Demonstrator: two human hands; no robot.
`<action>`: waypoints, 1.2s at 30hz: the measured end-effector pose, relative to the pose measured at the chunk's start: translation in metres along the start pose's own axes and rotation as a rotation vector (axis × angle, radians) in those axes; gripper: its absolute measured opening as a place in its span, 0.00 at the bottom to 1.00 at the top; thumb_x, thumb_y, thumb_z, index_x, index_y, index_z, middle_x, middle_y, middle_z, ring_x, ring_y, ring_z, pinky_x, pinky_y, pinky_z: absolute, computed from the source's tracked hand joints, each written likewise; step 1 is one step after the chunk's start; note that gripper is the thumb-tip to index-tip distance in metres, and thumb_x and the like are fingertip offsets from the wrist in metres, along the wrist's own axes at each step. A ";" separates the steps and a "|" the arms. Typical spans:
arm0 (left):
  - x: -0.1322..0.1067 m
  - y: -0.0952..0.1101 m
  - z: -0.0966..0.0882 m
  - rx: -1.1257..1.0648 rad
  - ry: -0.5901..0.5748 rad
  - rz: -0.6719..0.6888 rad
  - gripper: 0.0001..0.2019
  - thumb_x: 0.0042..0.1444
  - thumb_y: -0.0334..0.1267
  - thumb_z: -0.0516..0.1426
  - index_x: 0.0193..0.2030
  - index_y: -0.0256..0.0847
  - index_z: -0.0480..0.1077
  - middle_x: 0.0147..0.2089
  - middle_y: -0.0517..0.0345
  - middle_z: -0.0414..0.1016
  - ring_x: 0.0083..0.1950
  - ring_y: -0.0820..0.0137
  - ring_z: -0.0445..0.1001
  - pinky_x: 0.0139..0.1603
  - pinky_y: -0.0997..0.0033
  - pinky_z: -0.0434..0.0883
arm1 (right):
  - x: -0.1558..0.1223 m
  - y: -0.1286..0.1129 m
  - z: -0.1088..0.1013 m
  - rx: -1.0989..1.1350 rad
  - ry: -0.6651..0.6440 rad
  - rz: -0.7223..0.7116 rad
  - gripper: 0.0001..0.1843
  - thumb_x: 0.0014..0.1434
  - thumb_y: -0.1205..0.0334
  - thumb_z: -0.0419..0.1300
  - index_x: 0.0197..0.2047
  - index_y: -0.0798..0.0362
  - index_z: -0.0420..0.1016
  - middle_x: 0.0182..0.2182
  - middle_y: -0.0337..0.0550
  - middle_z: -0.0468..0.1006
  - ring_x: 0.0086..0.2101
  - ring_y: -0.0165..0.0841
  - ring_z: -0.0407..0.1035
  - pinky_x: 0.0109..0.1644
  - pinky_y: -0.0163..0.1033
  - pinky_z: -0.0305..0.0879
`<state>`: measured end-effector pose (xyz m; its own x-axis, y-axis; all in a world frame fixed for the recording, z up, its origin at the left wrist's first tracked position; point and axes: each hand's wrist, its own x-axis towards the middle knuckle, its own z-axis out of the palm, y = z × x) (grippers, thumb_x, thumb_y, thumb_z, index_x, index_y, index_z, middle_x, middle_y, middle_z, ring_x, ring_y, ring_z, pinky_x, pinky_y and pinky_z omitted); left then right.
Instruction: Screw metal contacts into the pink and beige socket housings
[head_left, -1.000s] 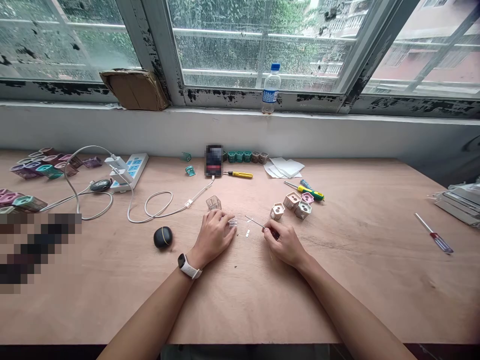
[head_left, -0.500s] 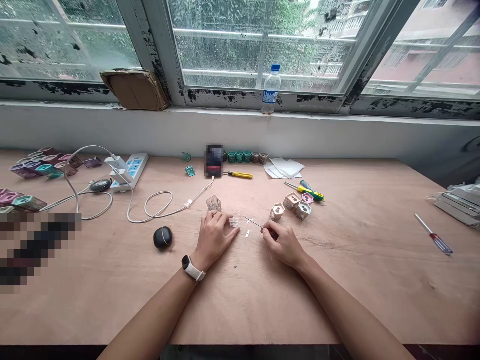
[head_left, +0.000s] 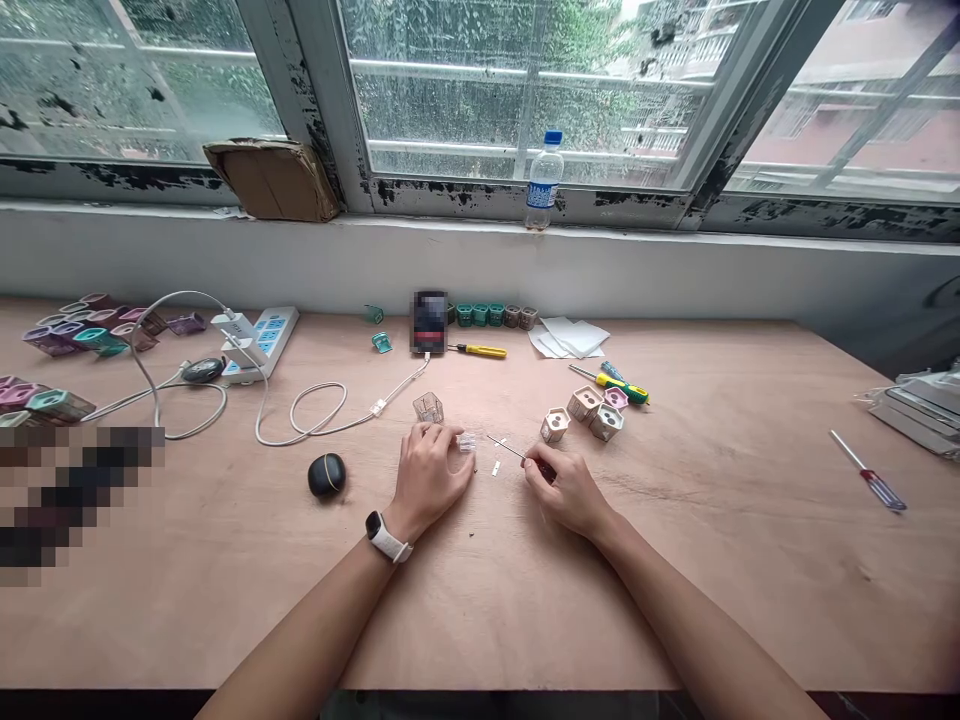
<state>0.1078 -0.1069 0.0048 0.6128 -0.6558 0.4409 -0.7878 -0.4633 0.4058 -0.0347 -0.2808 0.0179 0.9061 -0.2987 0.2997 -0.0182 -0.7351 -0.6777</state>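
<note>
My right hand [head_left: 564, 485] grips a thin-shafted screwdriver [head_left: 507, 447] by its dark red handle, mostly covered by the fingers. Its tip points left, a short way from a small clear plastic piece [head_left: 468, 442]. My left hand [head_left: 431, 470], with a white-banded watch on the wrist, rests on the table, its index finger and thumb around that clear piece; the exact contact is hard to see. Between the hands lie small pale strips [head_left: 496, 468]. Just beyond my left hand stands a clear faceted plastic case [head_left: 428, 407].
Pentagonal beige cases [head_left: 584, 403] stand beyond my right hand, near a yellow-green screwdriver [head_left: 630, 389]. A black earbud case [head_left: 326, 476] sits left. Behind are a phone [head_left: 429, 322] on a white cable, a yellow-handled tool [head_left: 481, 351] and papers [head_left: 570, 337]. Another screwdriver [head_left: 879, 487] lies far right.
My left thumb has drawn back slightly to the left, showing a little more of the clear piece. The right hand and screwdriver look almost the same.
</note>
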 end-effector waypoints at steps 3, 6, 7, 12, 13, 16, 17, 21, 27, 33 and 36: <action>0.001 0.001 0.002 0.006 0.009 -0.042 0.16 0.55 0.45 0.63 0.48 0.43 0.71 0.40 0.52 0.75 0.48 0.54 0.67 0.50 0.54 0.66 | 0.000 0.000 0.001 0.001 -0.003 -0.004 0.10 0.63 0.63 0.52 0.29 0.52 0.67 0.21 0.36 0.67 0.23 0.29 0.62 0.30 0.35 0.55; 0.003 0.002 0.005 0.008 0.020 -0.060 0.15 0.55 0.44 0.63 0.47 0.43 0.71 0.40 0.52 0.77 0.50 0.54 0.67 0.50 0.53 0.66 | 0.000 0.000 0.001 0.001 -0.006 -0.007 0.10 0.63 0.63 0.52 0.29 0.52 0.67 0.21 0.35 0.67 0.23 0.29 0.61 0.30 0.35 0.55; 0.004 0.003 0.005 0.008 0.023 -0.062 0.13 0.56 0.43 0.63 0.46 0.43 0.71 0.40 0.53 0.77 0.50 0.54 0.67 0.50 0.53 0.66 | 0.000 0.001 0.001 0.000 -0.006 -0.007 0.10 0.63 0.63 0.52 0.29 0.52 0.67 0.21 0.35 0.67 0.23 0.29 0.61 0.29 0.35 0.55; 0.005 0.004 0.005 -0.010 0.029 -0.038 0.08 0.57 0.37 0.61 0.44 0.43 0.72 0.43 0.53 0.78 0.51 0.55 0.67 0.51 0.54 0.66 | 0.000 0.002 0.001 -0.014 -0.005 -0.007 0.11 0.63 0.63 0.52 0.29 0.52 0.68 0.21 0.35 0.68 0.23 0.29 0.62 0.29 0.35 0.55; 0.005 0.004 0.005 -0.017 0.024 -0.027 0.08 0.57 0.37 0.61 0.44 0.43 0.72 0.43 0.53 0.78 0.51 0.55 0.67 0.51 0.54 0.66 | 0.000 0.002 0.001 -0.015 -0.004 -0.007 0.11 0.63 0.63 0.52 0.29 0.52 0.68 0.21 0.35 0.68 0.24 0.29 0.62 0.29 0.35 0.55; 0.003 0.000 0.005 -0.041 -0.005 0.013 0.10 0.58 0.35 0.60 0.47 0.43 0.73 0.43 0.52 0.77 0.52 0.55 0.67 0.52 0.53 0.67 | 0.000 0.002 0.001 -0.016 -0.001 -0.004 0.11 0.64 0.62 0.52 0.30 0.52 0.68 0.22 0.36 0.69 0.24 0.29 0.63 0.30 0.35 0.56; 0.002 -0.001 0.005 -0.049 -0.017 0.027 0.11 0.59 0.35 0.60 0.48 0.43 0.73 0.43 0.52 0.77 0.52 0.55 0.67 0.52 0.52 0.67 | 0.000 0.002 0.000 -0.014 0.002 -0.002 0.11 0.64 0.62 0.52 0.30 0.52 0.68 0.22 0.36 0.69 0.25 0.30 0.63 0.30 0.35 0.56; 0.001 -0.006 0.004 -0.095 -0.055 0.095 0.12 0.61 0.33 0.58 0.52 0.43 0.73 0.45 0.52 0.77 0.53 0.56 0.67 0.54 0.51 0.68 | 0.000 0.002 -0.001 0.006 0.029 0.014 0.11 0.66 0.60 0.51 0.33 0.52 0.69 0.24 0.37 0.70 0.25 0.30 0.63 0.31 0.35 0.57; 0.001 -0.008 0.003 -0.148 -0.105 0.179 0.12 0.62 0.32 0.57 0.52 0.44 0.72 0.47 0.52 0.76 0.54 0.57 0.66 0.56 0.50 0.68 | 0.000 0.001 -0.003 0.058 0.091 0.090 0.11 0.67 0.58 0.48 0.47 0.53 0.65 0.21 0.32 0.62 0.22 0.30 0.59 0.29 0.35 0.56; 0.001 -0.010 0.002 -0.160 -0.130 0.177 0.15 0.62 0.32 0.57 0.55 0.44 0.72 0.47 0.50 0.74 0.53 0.57 0.66 0.55 0.50 0.68 | -0.002 0.000 -0.003 0.176 0.296 0.034 0.06 0.65 0.59 0.53 0.43 0.52 0.65 0.30 0.41 0.73 0.31 0.33 0.70 0.33 0.36 0.65; 0.001 -0.011 0.002 -0.163 -0.125 0.181 0.15 0.62 0.33 0.57 0.54 0.45 0.73 0.47 0.50 0.73 0.52 0.57 0.66 0.55 0.50 0.69 | -0.004 -0.001 -0.005 0.188 0.393 -0.010 0.07 0.64 0.61 0.57 0.44 0.51 0.69 0.34 0.44 0.76 0.34 0.34 0.72 0.37 0.38 0.69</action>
<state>0.1174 -0.1040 -0.0010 0.4427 -0.7924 0.4197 -0.8571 -0.2365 0.4577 -0.0403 -0.2816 0.0207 0.6757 -0.5278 0.5147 0.0998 -0.6263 -0.7732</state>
